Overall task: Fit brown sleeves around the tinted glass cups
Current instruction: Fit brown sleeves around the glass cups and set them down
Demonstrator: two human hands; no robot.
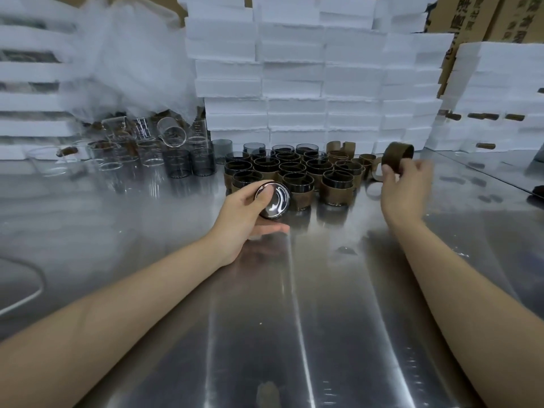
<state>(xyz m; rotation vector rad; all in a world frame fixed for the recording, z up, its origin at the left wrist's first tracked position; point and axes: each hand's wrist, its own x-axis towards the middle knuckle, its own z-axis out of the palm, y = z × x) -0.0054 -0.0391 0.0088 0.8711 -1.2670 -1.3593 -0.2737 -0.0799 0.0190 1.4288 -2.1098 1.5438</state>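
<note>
While the steel table (294, 319) fills the whole near field, stacks of white foam blocks (294, 83) wall off its far edge. In front of them stands a dense cluster of sleeved cups (294, 175), upright and touching one another. To its left is a looser group of bare glasses (176, 160), some clear and some tinted. A few loose sleeves (341, 151) lie just to the right of the cluster. The left hand (244, 222) holds a tinted cup (273, 201) just above the table, near the front of the cluster, with the thumb curled over the top and the fingers underneath. The cup lies on its side: its shiny base faces the camera, and its long axis runs away toward the sleeved cups. The right hand (403, 187) is raised to the right of the cluster, well apart from the cup, and pinches a brown sleeve (397, 156) by its lower edge. The sleeve's opening seems to face roughly sideways, across the cup's axis rather than along it. My judgement is that the fit turns on this mismatch. The sleeve has to travel left and turn until its opening lines up with one end of the cup, probably the base, which is the end turned toward the person.
</note>
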